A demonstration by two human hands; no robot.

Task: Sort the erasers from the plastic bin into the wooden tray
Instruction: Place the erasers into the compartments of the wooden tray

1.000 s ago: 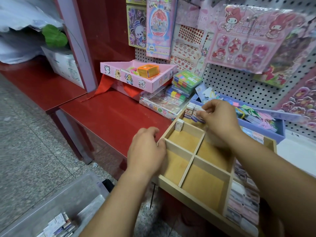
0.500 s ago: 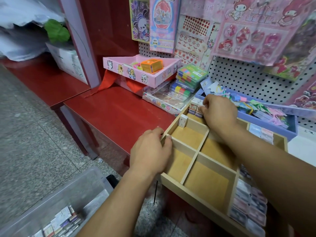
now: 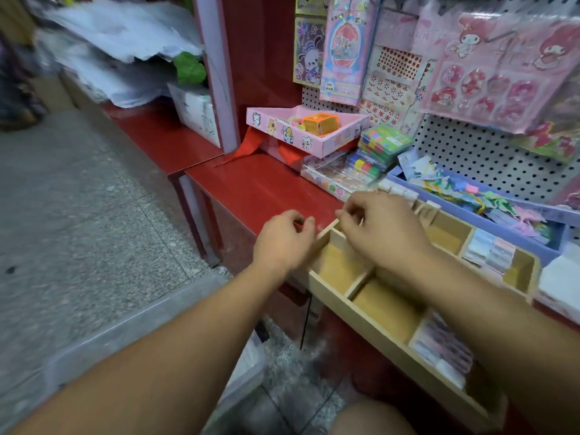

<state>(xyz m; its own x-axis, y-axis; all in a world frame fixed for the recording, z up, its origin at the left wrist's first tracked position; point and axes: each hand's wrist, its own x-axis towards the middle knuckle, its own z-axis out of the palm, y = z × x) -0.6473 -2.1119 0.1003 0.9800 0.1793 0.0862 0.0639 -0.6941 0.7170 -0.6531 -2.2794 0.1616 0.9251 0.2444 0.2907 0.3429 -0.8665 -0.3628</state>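
Right hand (image 3: pixel 383 237) has drawn back to the left corner of the wooden tray (image 3: pixel 361 312), beside the left hand (image 3: pixel 282 240); both curl, blur hiding any hold; plastic bin (image 3: pixel 141 323) lies below-left, nearer the left arm; its erasers hidden.

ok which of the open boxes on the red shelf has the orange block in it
The pink box with cartoon stickers, back left, holds the orange block. The blue tray holds paper bits, the wooden tray erasers.
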